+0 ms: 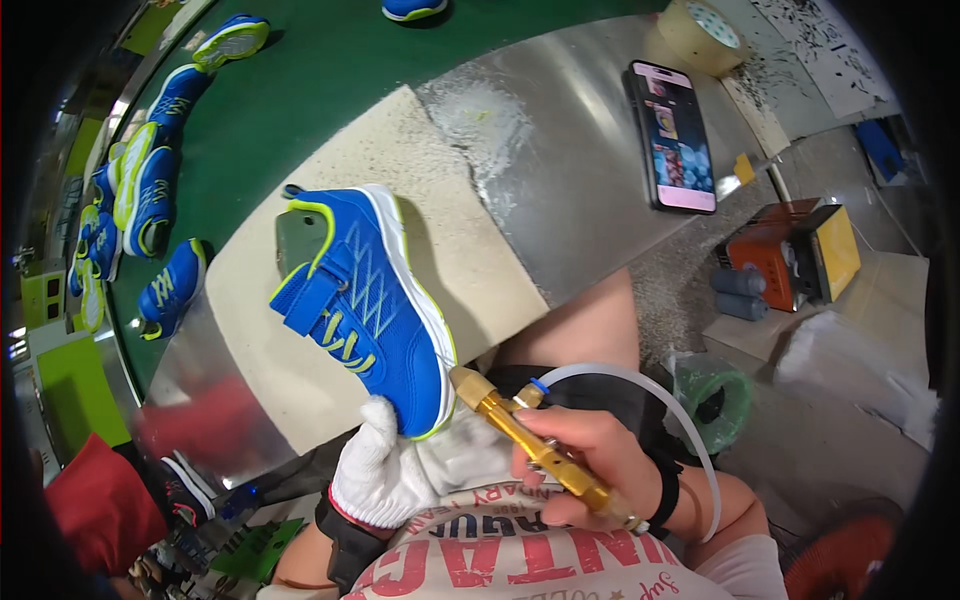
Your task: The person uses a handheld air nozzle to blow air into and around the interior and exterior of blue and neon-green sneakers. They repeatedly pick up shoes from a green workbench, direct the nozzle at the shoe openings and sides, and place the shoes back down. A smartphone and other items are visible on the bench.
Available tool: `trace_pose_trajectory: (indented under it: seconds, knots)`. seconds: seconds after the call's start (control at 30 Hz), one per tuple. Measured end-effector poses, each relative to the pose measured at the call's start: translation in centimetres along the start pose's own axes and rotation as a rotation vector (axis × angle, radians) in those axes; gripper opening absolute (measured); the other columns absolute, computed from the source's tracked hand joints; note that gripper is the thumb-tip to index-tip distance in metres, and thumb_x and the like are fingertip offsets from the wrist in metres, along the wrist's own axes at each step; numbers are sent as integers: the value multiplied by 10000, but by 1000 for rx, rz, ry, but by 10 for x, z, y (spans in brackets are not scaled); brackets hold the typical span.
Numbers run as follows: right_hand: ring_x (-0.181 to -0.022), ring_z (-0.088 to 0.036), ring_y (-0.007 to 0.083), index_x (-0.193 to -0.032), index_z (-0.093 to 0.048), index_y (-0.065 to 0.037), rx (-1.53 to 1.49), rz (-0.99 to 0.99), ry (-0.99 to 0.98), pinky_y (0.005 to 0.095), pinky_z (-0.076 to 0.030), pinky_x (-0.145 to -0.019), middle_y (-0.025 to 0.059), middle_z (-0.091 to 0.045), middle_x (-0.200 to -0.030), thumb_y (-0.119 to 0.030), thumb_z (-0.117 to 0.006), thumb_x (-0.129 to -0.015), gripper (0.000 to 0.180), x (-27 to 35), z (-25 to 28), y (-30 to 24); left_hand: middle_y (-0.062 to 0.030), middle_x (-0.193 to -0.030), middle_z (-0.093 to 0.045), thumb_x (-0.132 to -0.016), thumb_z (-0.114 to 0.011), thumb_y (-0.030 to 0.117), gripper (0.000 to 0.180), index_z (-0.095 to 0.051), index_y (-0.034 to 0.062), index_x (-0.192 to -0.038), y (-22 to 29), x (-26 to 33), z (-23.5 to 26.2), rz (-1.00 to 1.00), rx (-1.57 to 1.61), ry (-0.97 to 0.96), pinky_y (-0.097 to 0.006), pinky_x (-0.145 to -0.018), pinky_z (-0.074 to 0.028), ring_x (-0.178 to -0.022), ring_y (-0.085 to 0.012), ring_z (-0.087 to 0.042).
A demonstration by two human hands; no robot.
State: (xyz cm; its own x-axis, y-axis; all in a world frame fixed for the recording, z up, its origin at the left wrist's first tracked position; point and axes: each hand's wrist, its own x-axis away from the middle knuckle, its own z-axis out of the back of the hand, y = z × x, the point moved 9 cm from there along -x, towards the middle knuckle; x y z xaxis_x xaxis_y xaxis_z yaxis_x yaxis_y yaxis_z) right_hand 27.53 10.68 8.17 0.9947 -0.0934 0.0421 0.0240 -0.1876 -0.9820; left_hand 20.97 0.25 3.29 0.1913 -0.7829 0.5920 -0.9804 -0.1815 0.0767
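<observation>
A blue sneaker (385, 300) with a white midsole, lime-green trim and a hook strap lies over the cream pad, its toe toward me. In a white knitted glove, my left hand (385, 465) is closed on the toe end; some of its fingers are hidden behind the shoe. Bare, my right hand (600, 455) wraps round a gold-coloured air gun (540, 450) with a clear hose (665, 390). The gun's nozzle points at the midsole near the toe, touching it or very close. A green piece shows in the shoe's opening.
The cream pad (340, 160) covers part of a metal table (570, 110). A phone (672, 140) and a tape roll (700, 40) lie at the far right. More blue sneakers (152, 195) sit on the green belt (300, 75) at left. A red sleeve or cloth (105, 500) shows lower left.
</observation>
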Motion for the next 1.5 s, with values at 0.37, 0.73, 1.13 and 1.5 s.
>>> trace_pose_trajectory:
  seconds: [0.37,0.73,1.13,1.5]
  knots:
    - [-859,-550,163,-1330,-281,-14,-221,81,514,307,-423,-797,188,-504,-1159,-443,-547,-909,657,26,41,-18,-127,-1292,-508,-823,-603,184,428,-514,132,-1239,-26,-99,-66,90,132,-417,-560,-1060,-311,-1290,-392,-382]
    - [-1214,-451,407,-1355,-269,-84,501,352,338,564,-235,-1032,130,-640,-950,-481,-571,-879,690,-15,45,-9,-184,-1130,-600,-869,-579,512,550,-559,36,-1144,10,-108,-90,151,55,-100,-415,-844,-505,-944,-286,-630]
    - [-952,-597,336,-1317,-355,112,-332,376,-2,402,-490,-805,241,-577,-1064,-438,-698,-770,848,-69,29,-76,-238,-1188,-523,-945,-542,231,433,-408,-52,-1244,210,-89,-54,-467,-252,183,-549,-909,-497,-1078,-373,-563]
    - [-888,-629,291,-1277,-356,147,-252,574,299,400,-526,-761,238,-575,-1050,-468,-763,-682,948,-79,74,-63,-27,-714,-546,-915,-568,393,500,-444,74,-1280,309,-258,-113,-121,-1648,395,-281,-504,-442,-575,-171,-561]
